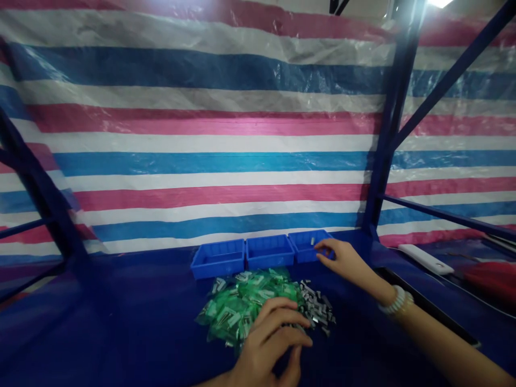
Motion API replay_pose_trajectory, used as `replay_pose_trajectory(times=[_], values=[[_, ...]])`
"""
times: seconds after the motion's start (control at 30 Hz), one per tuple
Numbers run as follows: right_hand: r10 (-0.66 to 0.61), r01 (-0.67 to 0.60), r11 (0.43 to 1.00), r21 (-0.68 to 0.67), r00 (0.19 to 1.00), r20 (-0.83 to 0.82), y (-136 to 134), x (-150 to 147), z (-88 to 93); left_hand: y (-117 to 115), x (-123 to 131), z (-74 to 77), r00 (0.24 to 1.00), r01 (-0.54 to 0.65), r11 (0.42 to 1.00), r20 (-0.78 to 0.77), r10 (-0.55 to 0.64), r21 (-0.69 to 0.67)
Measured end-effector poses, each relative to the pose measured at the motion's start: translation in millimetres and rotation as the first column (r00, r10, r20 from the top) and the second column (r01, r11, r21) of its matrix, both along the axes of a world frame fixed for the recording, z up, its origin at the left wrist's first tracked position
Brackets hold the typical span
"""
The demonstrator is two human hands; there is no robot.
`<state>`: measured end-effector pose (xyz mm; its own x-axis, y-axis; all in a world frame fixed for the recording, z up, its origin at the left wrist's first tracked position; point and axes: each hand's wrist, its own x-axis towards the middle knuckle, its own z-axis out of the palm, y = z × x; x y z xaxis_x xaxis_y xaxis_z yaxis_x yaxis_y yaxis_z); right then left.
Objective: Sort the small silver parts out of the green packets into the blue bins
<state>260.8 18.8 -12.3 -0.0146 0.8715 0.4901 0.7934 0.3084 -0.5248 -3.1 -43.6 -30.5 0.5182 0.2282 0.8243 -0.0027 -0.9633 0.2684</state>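
Three small blue trays stand in a row at the back of the dark blue table: left (218, 259), middle (269, 251), right (305, 248). My right hand (341, 257) reaches to the right tray's front rim, thumb and forefinger slightly apart with nothing between them. A small metal piece (312, 239) lies in that tray just beyond the fingertips. My left hand (270, 341) rests with its fingers curled together at the near edge of a heap of green packets (242, 303) and beside a pile of small grey metal pieces (318, 309). What those fingers hold is hidden.
A striped pink, blue and white tarp (209, 140) hangs behind the table. Blue steel frame posts rise at the right (389, 134) and left (40, 193). A white flat object (423, 259) and something red (492, 279) lie at the far right.
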Motion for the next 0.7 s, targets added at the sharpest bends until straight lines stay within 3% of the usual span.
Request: replay_pose_trajectory(times=[0.1,0.2,0.3,0.5,0.6,0.7], values=[[0.112,-0.095,0.981,-0.168,0.989,0.097,-34,-2,-14.3,0,2,0.0,0.999,0.036,0.997,0.034,-0.038,0.068],[0.151,-0.107,0.958,-0.266,0.977,0.153,-54,-6,-25.8,-2,2,1.2,0.999,0.035,0.999,0.035,-0.037,0.042],[0.135,-0.100,0.967,-0.235,0.981,0.138,-53,-9,-32.7,-4,2,1.4,0.999,0.024,1.000,0.026,-0.024,-0.010],[0.120,-0.132,0.958,-0.256,0.991,-0.062,-28,-5,-39.6,-8,0,6.4,0.998,0.024,0.998,0.060,-0.020,-0.065],[0.174,-0.201,0.953,-0.229,0.976,-0.132,-27,-13,-24.6,-5,-2,17.5,0.993,-0.084,0.967,0.058,0.100,-0.242],[0.370,-0.427,0.895,-0.127,0.871,-0.323,-35,-39,3.4,5,-2,30.3,0.970,-0.167,0.808,0.053,0.238,-0.564]])
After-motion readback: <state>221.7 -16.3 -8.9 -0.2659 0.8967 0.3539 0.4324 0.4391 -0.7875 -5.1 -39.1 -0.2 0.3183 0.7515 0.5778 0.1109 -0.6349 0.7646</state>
